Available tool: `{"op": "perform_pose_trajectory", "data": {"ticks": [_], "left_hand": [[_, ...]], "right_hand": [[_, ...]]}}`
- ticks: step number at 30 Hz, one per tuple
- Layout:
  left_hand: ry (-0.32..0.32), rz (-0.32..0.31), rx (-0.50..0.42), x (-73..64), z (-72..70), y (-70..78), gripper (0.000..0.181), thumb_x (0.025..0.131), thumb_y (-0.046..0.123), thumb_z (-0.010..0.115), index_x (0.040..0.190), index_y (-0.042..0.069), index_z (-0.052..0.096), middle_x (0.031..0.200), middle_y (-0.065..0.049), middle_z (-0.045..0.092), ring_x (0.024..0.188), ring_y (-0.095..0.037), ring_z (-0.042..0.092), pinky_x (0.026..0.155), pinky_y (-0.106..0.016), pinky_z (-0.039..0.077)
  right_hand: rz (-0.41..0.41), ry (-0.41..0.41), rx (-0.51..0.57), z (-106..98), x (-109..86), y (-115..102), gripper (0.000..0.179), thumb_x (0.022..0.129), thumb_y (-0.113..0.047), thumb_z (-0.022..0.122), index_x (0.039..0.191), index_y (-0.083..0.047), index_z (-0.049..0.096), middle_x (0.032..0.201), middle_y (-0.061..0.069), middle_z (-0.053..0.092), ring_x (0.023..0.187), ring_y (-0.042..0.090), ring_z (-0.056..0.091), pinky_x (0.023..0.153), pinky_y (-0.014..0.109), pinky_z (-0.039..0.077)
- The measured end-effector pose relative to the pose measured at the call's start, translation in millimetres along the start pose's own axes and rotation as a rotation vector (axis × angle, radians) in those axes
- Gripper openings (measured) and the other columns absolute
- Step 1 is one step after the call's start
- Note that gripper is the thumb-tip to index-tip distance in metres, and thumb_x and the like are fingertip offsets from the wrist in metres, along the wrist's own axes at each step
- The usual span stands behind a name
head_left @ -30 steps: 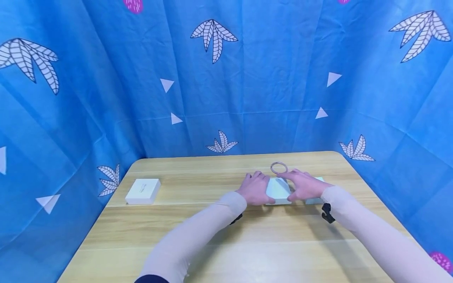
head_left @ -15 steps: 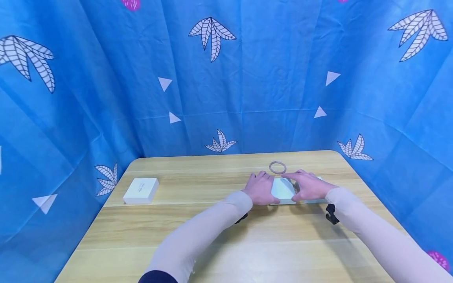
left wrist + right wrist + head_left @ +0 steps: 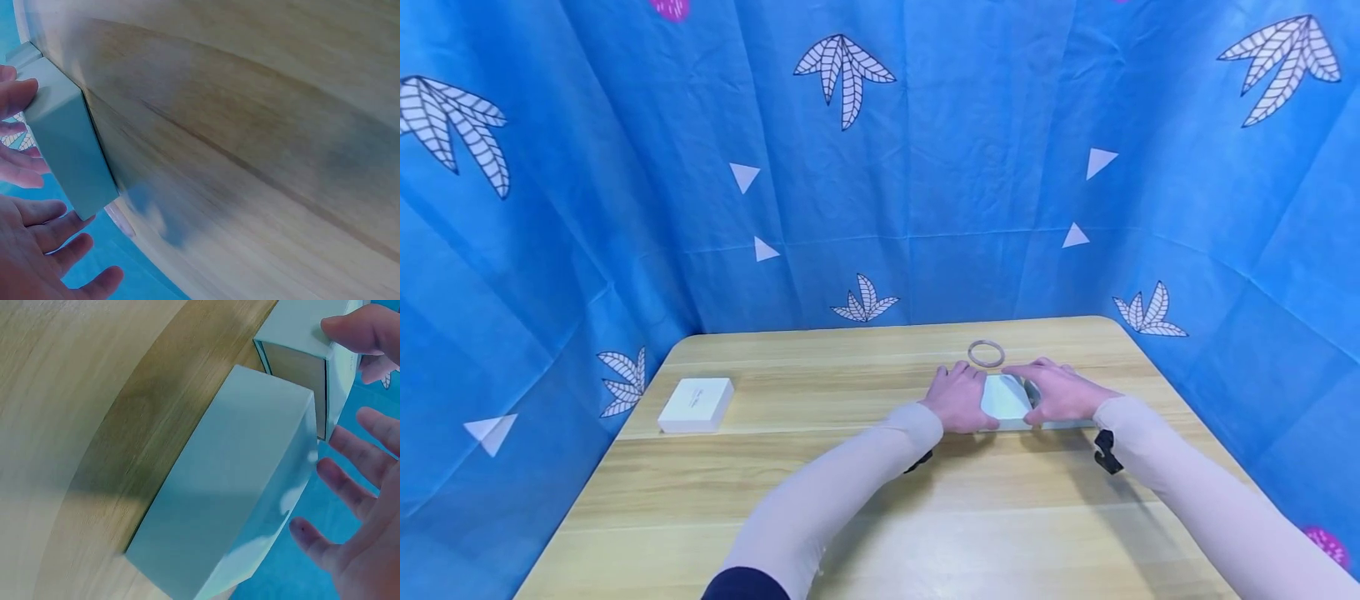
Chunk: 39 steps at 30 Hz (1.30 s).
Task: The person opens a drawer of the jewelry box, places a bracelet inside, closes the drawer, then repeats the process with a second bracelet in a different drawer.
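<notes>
A pale green box (image 3: pixel 1006 402) lies on the wooden table toward the back right. My left hand (image 3: pixel 958 398) grips its left end, the thumb on the near face and a fingertip at the far corner in the left wrist view. My right hand (image 3: pixel 1063 393) holds the right end of the same box, thumb on the near side, other fingers spread over and beyond it. Under the right palm stands a second pale green box (image 3: pixel 219 469), mostly hidden in the head view. In the right wrist view the held box (image 3: pixel 300 325) stands right at that box's left end.
Behind the boxes lies a mauve bangle (image 3: pixel 986 353). A white box (image 3: pixel 697 405) with small print sits at the left of the wooden table (image 3: pixel 850 492). Blue patterned curtain (image 3: pixel 880 167) surrounds the table's back and sides.
Both hands have slid the held box to the right, and the gap to the second box has narrowed. The whole head view has shifted slightly.
</notes>
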<state>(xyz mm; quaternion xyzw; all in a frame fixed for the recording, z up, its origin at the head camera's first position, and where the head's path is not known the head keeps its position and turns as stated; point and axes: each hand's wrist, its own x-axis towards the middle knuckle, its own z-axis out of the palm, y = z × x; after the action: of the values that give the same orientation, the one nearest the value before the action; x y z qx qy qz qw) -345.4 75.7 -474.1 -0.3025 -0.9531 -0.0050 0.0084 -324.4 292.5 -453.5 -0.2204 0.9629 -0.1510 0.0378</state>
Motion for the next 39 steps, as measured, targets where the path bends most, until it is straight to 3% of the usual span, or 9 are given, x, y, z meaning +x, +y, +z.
{"op": "perform_pose_trajectory", "data": {"ticks": [22, 39], "left_hand": [[0.014, 0.002, 0.011, 3.7, -2.3, 6.0, 0.084, 0.079, 0.071, 0.067, 0.142, 0.019, 0.050, 0.138, 0.005, 0.057, 0.126, -0.015, 0.047, 0.102, -0.043, 0.043], [0.021, 0.019, 0.041, 5.9, -3.0, 10.0, 0.084, 0.077, 0.070, 0.068, 0.141, 0.018, 0.052, 0.142, 0.004, 0.056, 0.134, -0.016, 0.044, 0.101, -0.043, 0.044]], "right_hand": [[0.020, 0.001, 0.007, -3, -4.7, 1, 0.090, 0.069, -0.028, 0.087, 0.149, -0.013, 0.050, 0.138, 0.018, 0.057, 0.128, 0.037, 0.047, 0.101, 0.063, 0.038], [-0.003, 0.020, 0.014, 1, -7.1, 10, 0.089, 0.069, -0.026, 0.086, 0.148, -0.010, 0.050, 0.139, 0.018, 0.056, 0.128, 0.038, 0.047, 0.096, 0.060, 0.047]]}}
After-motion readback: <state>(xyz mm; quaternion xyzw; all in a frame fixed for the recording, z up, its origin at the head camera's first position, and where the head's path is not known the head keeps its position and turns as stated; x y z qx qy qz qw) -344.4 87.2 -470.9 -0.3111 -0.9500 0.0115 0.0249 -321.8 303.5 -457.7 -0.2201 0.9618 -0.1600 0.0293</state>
